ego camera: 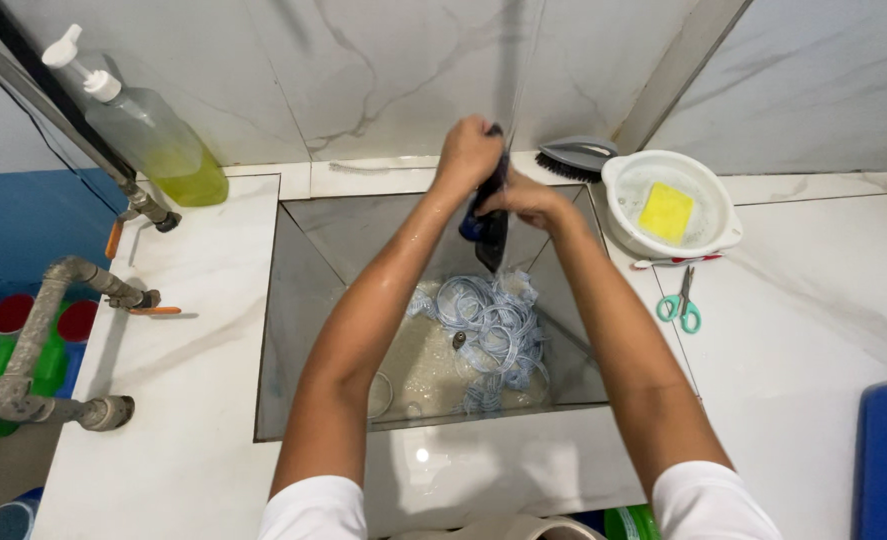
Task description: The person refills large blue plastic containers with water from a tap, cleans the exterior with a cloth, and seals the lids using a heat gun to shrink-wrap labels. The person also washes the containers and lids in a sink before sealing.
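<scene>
Wringing step, by look: left hand [470,152] and right hand [529,200], both grips clenched on dark wet garment [490,232] over sink [293,300]. Next needs firmer twist, drip kept above soaking pale blue cloth [488,330].

The counter [193,400] and wall [363,70] were glossy veined marble, polished enough to catch the light, while the sink [308,290] walls looked like smooth grey stone, wet. The dark cloth [490,235] in both hands was soaked and limp, and the pale cloth [493,330] below was striped fabric lying in sudsy water. Bowl [623,205], bottle [153,140] and scissor handles [680,312] were shiny plastic, the sponge [665,211] matt, the pipe [38,340] rough and grimy.
</scene>
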